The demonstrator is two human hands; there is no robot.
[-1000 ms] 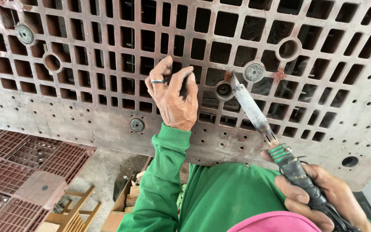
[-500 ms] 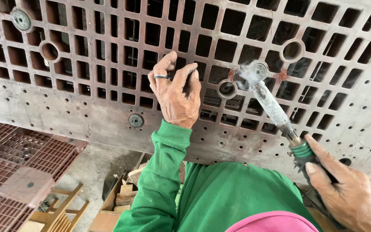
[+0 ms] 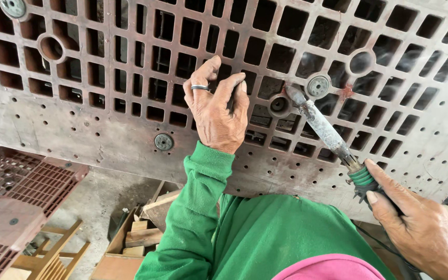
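Nearest, the right hand (image 3: pixel 421 228) is clenched around the dark handle of a soldering iron (image 3: pixel 327 132), whose grey tip touches the brown plastic grid panel (image 3: pixel 105 129) beside a round hole. Farther up, the left hand (image 3: pixel 216 111), fingers curled but holding nothing, rests against the grid.

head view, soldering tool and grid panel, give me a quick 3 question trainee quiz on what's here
1. True or false: the right hand holds the soldering tool by its green-collared handle.
2. Where does the left hand rest? A) on the grid panel B) on the red crate C) on the tool
3. The tool's tip is beside a round ____ in the panel.

Key: 1 true; 2 A; 3 hole
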